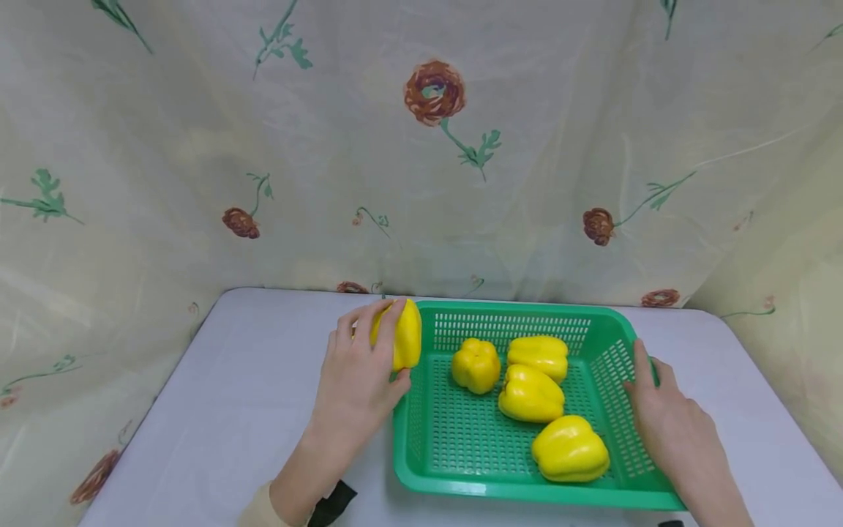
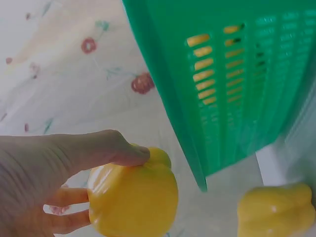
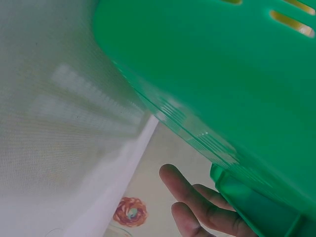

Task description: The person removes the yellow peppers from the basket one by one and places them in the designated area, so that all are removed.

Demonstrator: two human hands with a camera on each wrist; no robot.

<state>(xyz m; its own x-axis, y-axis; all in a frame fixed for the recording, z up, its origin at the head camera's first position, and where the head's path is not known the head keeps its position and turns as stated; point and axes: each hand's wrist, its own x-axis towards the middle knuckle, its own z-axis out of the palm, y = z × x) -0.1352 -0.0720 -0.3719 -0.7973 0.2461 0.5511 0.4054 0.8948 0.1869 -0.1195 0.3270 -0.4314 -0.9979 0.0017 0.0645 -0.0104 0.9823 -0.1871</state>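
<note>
My left hand (image 1: pixel 358 366) grips a yellow bell pepper (image 1: pixel 408 337) upright at the left rim of a green plastic basket (image 1: pixel 474 489). In the left wrist view the thumb lies across the top of this pepper (image 2: pixel 133 197), with fingers behind it. Several more yellow bell peppers lie inside the basket, among them one at the back left (image 1: pixel 476 366) and one at the front right (image 1: pixel 570 449). My right hand (image 1: pixel 678 421) holds the basket's right rim. Its fingers (image 3: pixel 190 195) show outside the wall, under the rim, in the right wrist view.
Another yellow pepper (image 2: pixel 276 212) appears outside the basket in the left wrist view. Everything stands on a white table (image 1: pixel 263 380), with a flower-patterned curtain (image 1: pixel 329 146) behind and at both sides. A black strap (image 1: pixel 332 503) lies by the left wrist.
</note>
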